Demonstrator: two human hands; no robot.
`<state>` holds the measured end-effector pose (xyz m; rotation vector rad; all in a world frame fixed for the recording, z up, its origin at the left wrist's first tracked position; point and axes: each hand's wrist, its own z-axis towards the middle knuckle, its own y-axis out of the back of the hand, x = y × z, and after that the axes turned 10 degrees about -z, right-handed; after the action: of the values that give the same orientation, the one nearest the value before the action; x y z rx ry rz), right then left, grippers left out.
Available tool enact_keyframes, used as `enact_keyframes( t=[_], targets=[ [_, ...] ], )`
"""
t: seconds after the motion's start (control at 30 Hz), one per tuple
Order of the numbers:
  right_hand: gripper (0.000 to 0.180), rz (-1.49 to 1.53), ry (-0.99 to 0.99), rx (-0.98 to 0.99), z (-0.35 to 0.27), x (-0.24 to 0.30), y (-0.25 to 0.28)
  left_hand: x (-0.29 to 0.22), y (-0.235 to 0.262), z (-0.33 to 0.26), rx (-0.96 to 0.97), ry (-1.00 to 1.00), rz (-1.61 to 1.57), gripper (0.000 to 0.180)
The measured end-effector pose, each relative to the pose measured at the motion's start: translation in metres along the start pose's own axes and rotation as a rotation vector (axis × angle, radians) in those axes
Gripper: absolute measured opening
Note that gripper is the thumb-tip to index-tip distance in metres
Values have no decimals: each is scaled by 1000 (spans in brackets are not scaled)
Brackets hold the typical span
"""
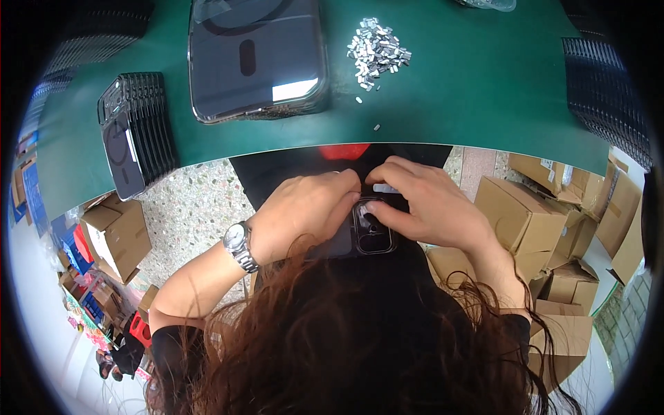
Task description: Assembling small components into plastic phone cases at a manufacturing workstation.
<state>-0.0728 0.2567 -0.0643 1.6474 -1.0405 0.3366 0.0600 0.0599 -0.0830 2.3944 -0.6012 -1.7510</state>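
Bright even daylight, fisheye-bent dark rim, glare on case point(294, 90).

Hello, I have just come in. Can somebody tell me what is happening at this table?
A person holds a clear phone case in both hands, below the edge of the green table. The left hand grips its left side; the right hand presses its fingers near the camera cut-out. On the table lie a pile of small silver pieces, a large stack of cases and a smaller stack. Cardboard boxes stand on the floor.

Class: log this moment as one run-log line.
left hand: holds case | right hand: fingers on case | clips: on table
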Motion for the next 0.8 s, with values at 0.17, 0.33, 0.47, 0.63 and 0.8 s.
enact_keyframes(
  t=[0.17,0.33,0.47,0.63,0.8],
  targets=[
    [33,-177,55,31,-9,1,0,-10,2,4,57,30,100,11],
    [16,-237,184,-13,-12,2,-1,-9,3,6,118,11,91,18],
    [19,-277,188,93,-7,6,5,-3,3,3,96,-24,48,17],
    [14,-287,204,35,-3,13,5,-9,10,-1,91,-33,71,13],
    [16,-207,104,74,2,22,10,-17,14,-8,49,-1,78,13]
  ],
)
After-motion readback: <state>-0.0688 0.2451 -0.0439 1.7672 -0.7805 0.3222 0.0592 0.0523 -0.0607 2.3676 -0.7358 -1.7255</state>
